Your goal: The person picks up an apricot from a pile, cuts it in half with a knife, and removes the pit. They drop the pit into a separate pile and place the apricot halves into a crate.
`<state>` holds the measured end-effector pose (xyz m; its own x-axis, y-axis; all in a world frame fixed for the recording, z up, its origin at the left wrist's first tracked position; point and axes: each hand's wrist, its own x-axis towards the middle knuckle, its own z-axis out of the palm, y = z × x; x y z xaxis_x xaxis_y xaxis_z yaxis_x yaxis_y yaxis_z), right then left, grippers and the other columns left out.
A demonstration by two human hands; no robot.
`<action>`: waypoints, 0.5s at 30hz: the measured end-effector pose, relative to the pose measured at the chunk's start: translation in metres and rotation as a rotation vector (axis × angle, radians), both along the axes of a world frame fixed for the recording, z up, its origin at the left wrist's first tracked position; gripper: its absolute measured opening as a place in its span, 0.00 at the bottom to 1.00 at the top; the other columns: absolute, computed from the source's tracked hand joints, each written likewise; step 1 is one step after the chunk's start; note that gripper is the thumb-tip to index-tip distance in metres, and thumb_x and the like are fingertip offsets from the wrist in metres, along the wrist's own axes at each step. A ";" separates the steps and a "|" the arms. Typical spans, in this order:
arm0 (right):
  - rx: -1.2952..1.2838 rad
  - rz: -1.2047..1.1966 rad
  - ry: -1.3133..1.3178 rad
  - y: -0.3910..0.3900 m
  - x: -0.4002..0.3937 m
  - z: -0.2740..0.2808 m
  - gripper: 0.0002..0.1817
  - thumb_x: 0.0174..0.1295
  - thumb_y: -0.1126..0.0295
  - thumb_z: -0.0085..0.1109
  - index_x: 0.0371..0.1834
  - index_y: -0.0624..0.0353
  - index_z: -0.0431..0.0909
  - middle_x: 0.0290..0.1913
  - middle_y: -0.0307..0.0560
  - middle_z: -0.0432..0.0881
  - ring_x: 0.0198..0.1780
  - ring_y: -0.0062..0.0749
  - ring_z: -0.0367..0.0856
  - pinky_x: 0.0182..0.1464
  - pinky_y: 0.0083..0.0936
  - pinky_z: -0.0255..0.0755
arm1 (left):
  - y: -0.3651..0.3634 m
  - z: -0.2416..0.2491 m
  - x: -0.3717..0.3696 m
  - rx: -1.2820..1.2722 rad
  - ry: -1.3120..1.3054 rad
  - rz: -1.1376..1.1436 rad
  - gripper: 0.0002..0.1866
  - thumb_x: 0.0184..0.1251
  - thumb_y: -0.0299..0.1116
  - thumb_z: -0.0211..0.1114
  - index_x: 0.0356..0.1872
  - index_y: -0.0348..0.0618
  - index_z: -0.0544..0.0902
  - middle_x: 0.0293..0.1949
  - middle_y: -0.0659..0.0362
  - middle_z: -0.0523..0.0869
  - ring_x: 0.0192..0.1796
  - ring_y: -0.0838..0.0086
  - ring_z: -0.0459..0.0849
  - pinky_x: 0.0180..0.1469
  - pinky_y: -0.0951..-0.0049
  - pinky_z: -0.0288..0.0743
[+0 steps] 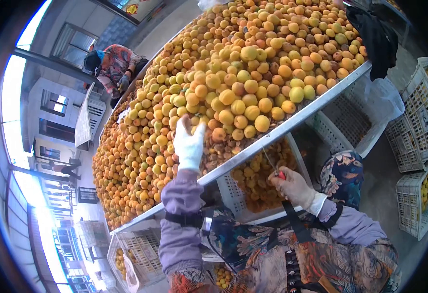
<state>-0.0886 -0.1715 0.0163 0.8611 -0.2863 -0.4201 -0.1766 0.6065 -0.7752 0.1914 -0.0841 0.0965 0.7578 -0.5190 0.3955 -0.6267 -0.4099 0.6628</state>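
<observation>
Right hand point(294, 187) first: gloved fingers wrapped around a red-handled tool point(281, 174), a proper closed grip. Its thin metal end sticks out of the fist up and to the left, toward the table rim point(316, 105). Can't tell the exact blade shape at this size.

Left hand point(189, 145), also gloved, is over the table with thumb and fingers parted and a gap between them. I can't make out any fruit pinched in there. The loose orange-yellow fruit point(219, 134) is right at those fingertips, just ahead and off to the right, so the left is clearly the nearer of the 2 hands. Right hand is outside the rim, on the near side. The fruit's basically round, so no real long axis to line up with; the tool's metal end does point toward the heap side, though.

Below the right hand there's a white crate point(231, 193) with a mass of split-looking orange pieces point(258, 188), tucked by the table edge.

Further out: 1 co-worker point(116, 68) bent over the far side of the heap, black cloth point(377, 41) draped at the upper right corner, and stacked crates point(412, 122) of fruit on the right.
</observation>
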 end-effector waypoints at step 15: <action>0.074 0.098 0.086 -0.003 0.004 -0.014 0.08 0.65 0.65 0.56 0.39 0.57 0.70 0.25 0.30 0.72 0.22 0.12 0.65 0.22 0.12 0.60 | -0.070 -0.028 0.090 0.728 -0.481 0.392 0.32 0.47 0.50 0.70 0.52 0.46 0.72 0.46 0.49 0.78 0.49 0.55 0.76 0.52 0.58 0.68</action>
